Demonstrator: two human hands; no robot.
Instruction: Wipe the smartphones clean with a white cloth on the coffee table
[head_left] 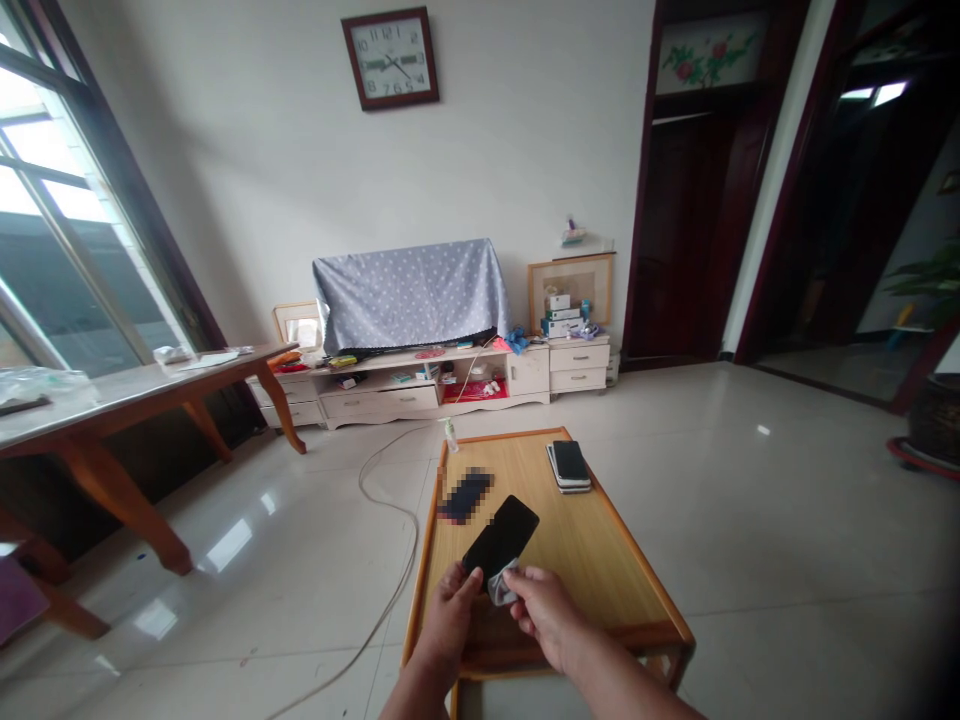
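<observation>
My left hand (pixel 448 610) holds a black smartphone (pixel 501 536) by its lower end, screen up, tilted over the low wooden table (pixel 600 570). My right hand (pixel 546 612) pinches a small grey cloth (pixel 501 586) against the phone's bottom edge. Another phone (pixel 465 496), blurred out, lies on the table just beyond. A stack of two phones (pixel 570 465) rests near the table's far right corner.
A small bottle (pixel 451 434) stands at the table's far left corner. A white cable (pixel 390 560) trails across the tiled floor on the left. A long wooden side table (pixel 127 400) stands at left. A TV cabinet (pixel 450 385) with a cloth-covered screen lines the far wall.
</observation>
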